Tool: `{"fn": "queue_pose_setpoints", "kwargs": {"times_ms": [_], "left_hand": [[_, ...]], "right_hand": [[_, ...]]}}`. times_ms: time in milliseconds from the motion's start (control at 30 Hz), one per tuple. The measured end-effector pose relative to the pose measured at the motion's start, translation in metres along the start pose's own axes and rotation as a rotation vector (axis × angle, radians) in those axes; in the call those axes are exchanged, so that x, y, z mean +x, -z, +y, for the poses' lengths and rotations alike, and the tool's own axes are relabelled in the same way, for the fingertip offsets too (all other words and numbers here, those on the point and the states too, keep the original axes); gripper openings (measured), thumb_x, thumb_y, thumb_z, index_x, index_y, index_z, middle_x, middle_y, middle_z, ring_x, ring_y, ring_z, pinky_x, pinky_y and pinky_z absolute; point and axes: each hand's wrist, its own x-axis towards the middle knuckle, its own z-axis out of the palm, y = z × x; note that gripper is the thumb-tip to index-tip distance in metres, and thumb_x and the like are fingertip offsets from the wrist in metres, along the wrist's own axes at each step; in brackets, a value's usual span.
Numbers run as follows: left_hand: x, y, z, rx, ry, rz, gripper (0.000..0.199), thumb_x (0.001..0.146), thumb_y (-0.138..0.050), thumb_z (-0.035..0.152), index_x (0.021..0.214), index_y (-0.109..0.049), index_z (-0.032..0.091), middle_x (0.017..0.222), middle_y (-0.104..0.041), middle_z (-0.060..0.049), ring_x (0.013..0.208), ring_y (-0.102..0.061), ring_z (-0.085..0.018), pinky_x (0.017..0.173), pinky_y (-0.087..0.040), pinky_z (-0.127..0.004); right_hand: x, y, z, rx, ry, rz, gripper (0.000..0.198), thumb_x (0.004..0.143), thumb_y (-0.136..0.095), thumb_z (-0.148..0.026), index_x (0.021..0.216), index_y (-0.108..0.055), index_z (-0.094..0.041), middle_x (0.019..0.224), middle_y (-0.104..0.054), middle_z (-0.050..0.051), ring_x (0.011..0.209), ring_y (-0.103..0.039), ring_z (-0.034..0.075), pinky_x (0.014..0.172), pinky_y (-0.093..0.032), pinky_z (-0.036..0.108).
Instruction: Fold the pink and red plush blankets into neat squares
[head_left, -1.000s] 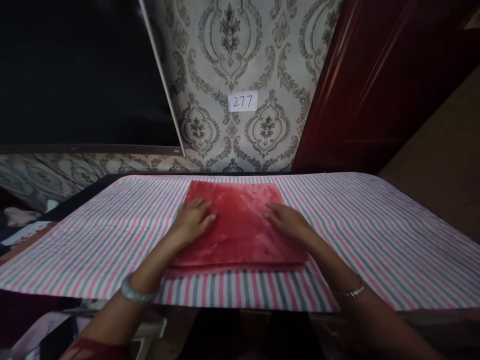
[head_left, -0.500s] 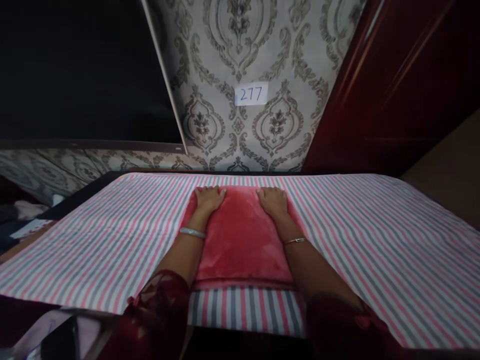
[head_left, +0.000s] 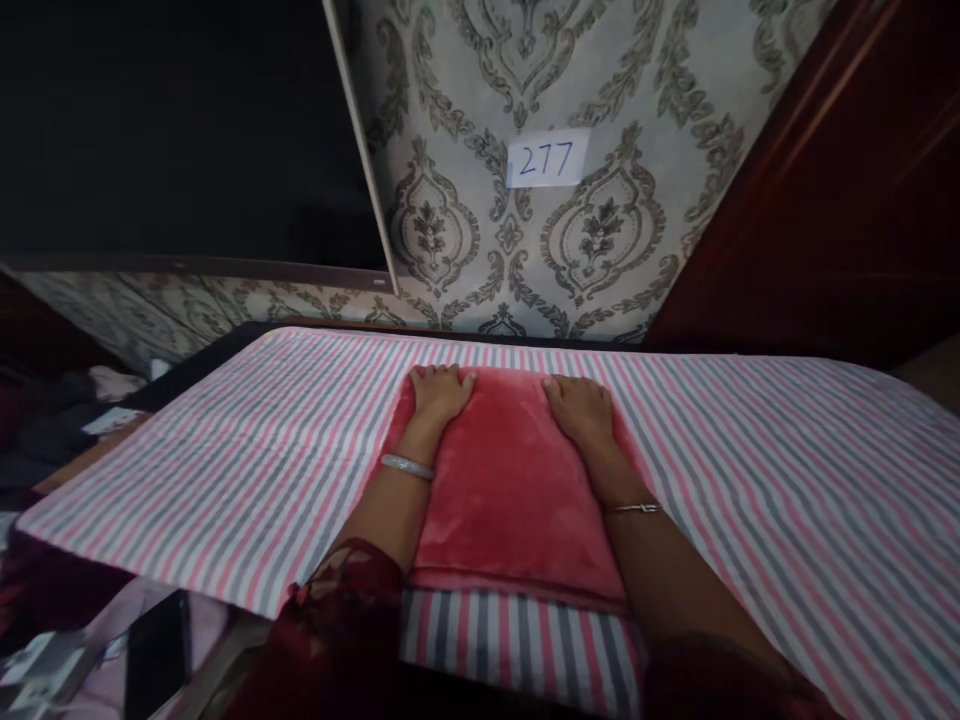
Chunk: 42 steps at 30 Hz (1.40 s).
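A folded red plush cloth (head_left: pixel 517 490), soft like a blanket, lies on a striped sheet (head_left: pixel 247 440) of pink, grey and white. My left hand (head_left: pixel 442 394) rests palm down on its far left corner, fingers slightly spread. At the far right corner, my right hand (head_left: pixel 585 408) also lies palm down, its thumb pointing inward and its other fingers near the cloth's far edge. Neither hand lifts the cloth. The near side shows folded layers. A bangle circles each wrist.
A large dark screen (head_left: pixel 187 130) stands at the back left, before a patterned wall (head_left: pixel 510 260) with a paper marked 277 (head_left: pixel 549 158). Dark red glossy furniture (head_left: pixel 810 220) rises at the right. A phone (head_left: pixel 159 650) lies below the sheet's front left edge.
The camera view has shifted, so the whole scene sits further right and is slightly tilted. Both hands stay at the far corners of the red cloth.
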Motion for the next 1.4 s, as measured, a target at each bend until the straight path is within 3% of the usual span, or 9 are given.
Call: {"fn": "queue_pose_setpoints", "kwargs": {"times_ms": [167, 300, 433, 533, 833, 1400], "left_hand": [[-0.005, 0.01, -0.003, -0.013, 0.01, 0.051, 0.058, 0.103, -0.031, 0.05, 0.125, -0.068, 0.011, 0.129, -0.068, -0.02, 0.126, -0.057, -0.033, 0.114, -0.03, -0.05], [-0.005, 0.021, -0.016, 0.026, 0.044, -0.031, 0.061, 0.102, -0.031, 0.056, 0.125, -0.069, 0.014, 0.131, -0.067, -0.02, 0.129, -0.054, -0.036, 0.117, -0.025, -0.059], [-0.002, 0.021, -0.033, -0.047, 0.059, -0.098, 0.062, 0.101, -0.028, 0.058, 0.137, -0.061, 0.021, 0.142, -0.06, -0.016, 0.133, -0.052, -0.035, 0.109, -0.039, -0.052], [0.0, 0.014, -0.038, -0.074, 0.048, -0.109, 0.062, 0.102, -0.024, 0.058, 0.142, -0.057, 0.023, 0.145, -0.057, -0.014, 0.13, -0.055, -0.034, 0.107, -0.042, -0.047], [0.0, 0.01, -0.039, -0.098, 0.084, -0.063, 0.065, 0.1, -0.024, 0.06, 0.138, -0.062, 0.022, 0.145, -0.058, -0.014, 0.133, -0.05, -0.04, 0.105, -0.042, -0.052], [0.002, 0.015, -0.042, -0.122, 0.102, -0.064, 0.061, 0.101, -0.023, 0.052, 0.135, -0.064, 0.023, 0.145, -0.06, -0.013, 0.133, -0.052, -0.038, 0.104, -0.043, -0.049]], "right_hand": [[-0.003, -0.003, -0.001, -0.019, 0.006, 0.025, 0.054, 0.105, -0.027, -0.041, 0.125, -0.071, -0.018, 0.121, -0.072, 0.017, 0.118, -0.061, 0.032, 0.101, -0.037, 0.046], [-0.005, -0.005, -0.002, -0.008, 0.014, 0.048, 0.054, 0.105, -0.027, -0.041, 0.125, -0.071, -0.018, 0.121, -0.072, 0.017, 0.119, -0.061, 0.032, 0.101, -0.038, 0.047], [-0.003, -0.005, -0.001, -0.006, 0.02, 0.051, 0.053, 0.105, -0.028, -0.041, 0.123, -0.072, -0.018, 0.121, -0.072, 0.017, 0.119, -0.061, 0.032, 0.101, -0.038, 0.047], [-0.001, -0.006, 0.0, -0.001, 0.018, 0.047, 0.053, 0.104, -0.028, -0.042, 0.123, -0.072, -0.018, 0.122, -0.072, 0.016, 0.118, -0.061, 0.032, 0.102, -0.038, 0.046], [0.001, -0.005, 0.0, 0.01, 0.008, 0.032, 0.053, 0.104, -0.028, -0.042, 0.121, -0.073, -0.018, 0.122, -0.072, 0.015, 0.118, -0.06, 0.032, 0.101, -0.037, 0.046], [-0.003, 0.001, -0.004, 0.021, -0.011, 0.034, 0.053, 0.106, -0.028, -0.043, 0.126, -0.071, -0.019, 0.126, -0.071, 0.015, 0.121, -0.059, 0.029, 0.102, -0.036, 0.042]]}}
